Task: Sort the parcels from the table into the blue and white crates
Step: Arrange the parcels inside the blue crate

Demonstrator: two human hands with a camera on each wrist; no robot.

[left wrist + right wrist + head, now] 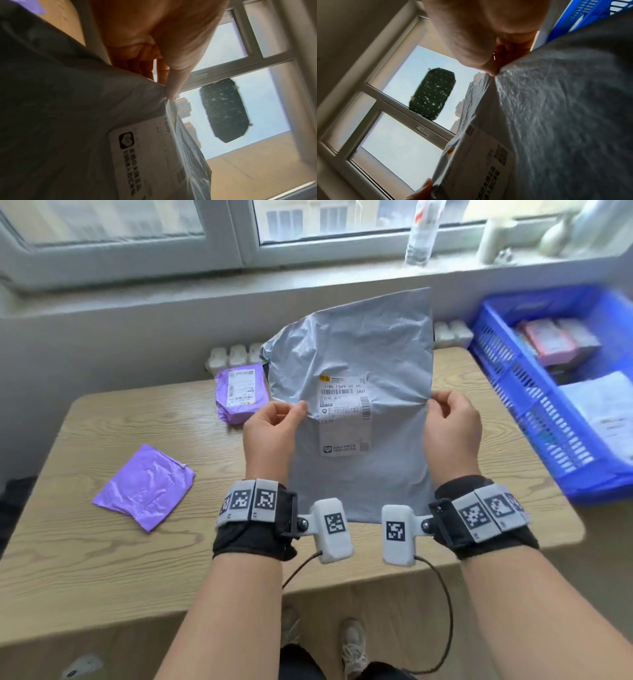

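Note:
A large grey mailer bag [359,364] with a white shipping label [346,419] is held upright above the wooden table [102,559]. My left hand [274,426] pinches its left edge and my right hand [448,422] pinches its right edge, label facing me. The left wrist view shows the thumb [173,86] pressed on the grey bag [68,121]; the right wrist view shows the same pinch on the bag [565,108]. A flat purple parcel [145,486] lies at the table's left. A second purple parcel [239,393] with a label sits behind it. The blue crate [534,392] stands at the right.
The blue crate holds pink boxes [551,344] and a white parcel [603,409]. A window sill [308,273] with a bottle [424,231] runs behind the table. A radiator [233,357] sits below it. The white crate is out of view.

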